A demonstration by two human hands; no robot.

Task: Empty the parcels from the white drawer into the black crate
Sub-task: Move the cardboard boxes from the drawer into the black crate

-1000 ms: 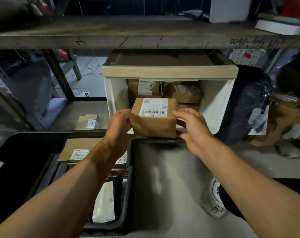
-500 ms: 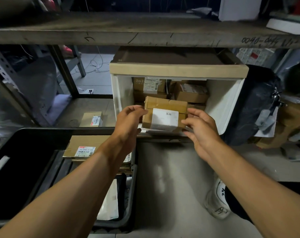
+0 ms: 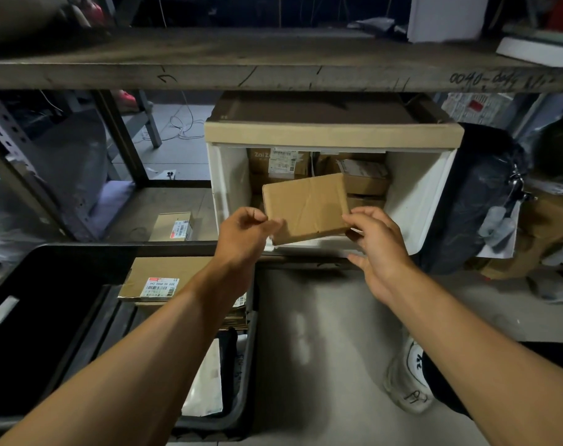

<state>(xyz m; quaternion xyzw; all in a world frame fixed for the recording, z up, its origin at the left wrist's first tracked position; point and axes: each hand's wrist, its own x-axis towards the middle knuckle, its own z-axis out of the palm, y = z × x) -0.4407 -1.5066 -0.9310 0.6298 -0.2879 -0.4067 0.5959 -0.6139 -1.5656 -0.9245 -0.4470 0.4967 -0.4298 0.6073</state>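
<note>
The white drawer [image 3: 415, 194] stands open at the middle, under a shelf board. Several brown parcels [image 3: 365, 180] lie deep inside it. At its mouth I hold a flat brown cardboard parcel [image 3: 305, 207], tilted, its plain taped face towards me. My left hand [image 3: 241, 239] pinches its lower left corner. My right hand [image 3: 380, 249] pinches its lower right corner. The black crate [image 3: 80, 247] sits on the floor at the lower left. It holds labelled cardboard parcels [image 3: 157, 278] and a white mailer bag [image 3: 206, 384].
A wooden shelf board [image 3: 273, 72] runs overhead, close above the drawer's cardboard lid [image 3: 331, 136]. A small labelled box [image 3: 173, 226] lies on the low shelf to the left. A black bag [image 3: 479, 201] bulges right of the drawer. My white shoe [image 3: 405, 381] stands on grey floor.
A second ago I held the parcel with its label up. Half a second ago my hands were loose around it at the drawer mouth. Now they pinch its corners and its plain face shows.
</note>
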